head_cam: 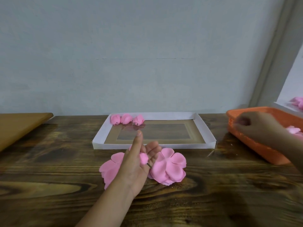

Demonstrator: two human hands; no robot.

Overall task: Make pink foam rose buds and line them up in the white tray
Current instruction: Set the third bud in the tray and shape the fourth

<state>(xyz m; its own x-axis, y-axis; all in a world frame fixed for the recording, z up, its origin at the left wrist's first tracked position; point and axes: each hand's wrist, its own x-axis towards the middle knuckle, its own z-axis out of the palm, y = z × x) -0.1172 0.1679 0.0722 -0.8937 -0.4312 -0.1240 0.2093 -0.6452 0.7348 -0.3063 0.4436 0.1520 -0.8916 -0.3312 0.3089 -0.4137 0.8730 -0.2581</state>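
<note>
The white tray [204, 128] lies on the dark wooden worktop [49, 161], its far wall close against the grey wall behind. Three finished rose buds [127, 119] sit side by side in the tray's far-left corner, touching one another; the rest of the tray floor, with its clear window, is bare to the right of them and toward the near wall.

Just in front of the tray's near wall, the left hand [137, 163] hovers with the index finger straight and pointing toward the tray, while the thumb and other fingers pinch a small pink foam bud [144, 158] on a thin wire stem [149, 165]. Under and beside this hand, flat pink foam petal pieces [168, 167] lie on the worktop, close to the tray's near edge.

Right of the tray, with a strip of bare wood between, stands an orange basket [255, 149]. The right hand [255, 123] reaches over its rim; it is blurred, so I cannot tell its grip. A brown board [19, 126] lies well left of the tray.
</note>
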